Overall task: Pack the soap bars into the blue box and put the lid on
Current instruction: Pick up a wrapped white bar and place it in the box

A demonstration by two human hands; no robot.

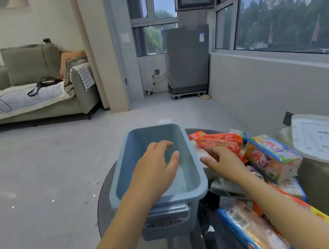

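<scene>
We see the left hand (pixel 158 163) reaching down into the blue box (pixel 191 172), fingers loosely spread and relaxed, holding nothing; the box interior around it looks bare. The right hand (pixel 222 162) is just beside the box's right wall, fingers extended onto a pale wrapped pack (pixel 199 151) that lies against that wall; we cannot tell whether it grips the pack or only touches it.

The box stands on a round dark glass counter (pixel 106 201), its long axis pointing away from us, lid off. Right of the box, touching one another, lie the soap packs. We count two orange packs (pixel 216 140) beyond the right hand's fingertips, one blue-edged pack with green and orange panels (pixel 271 156) tilted up on the pile, and one blue-edged clear pack (pixel 249 232) near the lower edge under the right forearm. More packs are partly hidden beneath, so the total is uncertain. The packs carry printed Chinese characters in red and blue, too blurred to read.

A white translucent lid (pixel 318 138) lies at the far right, apart from the box.
</scene>
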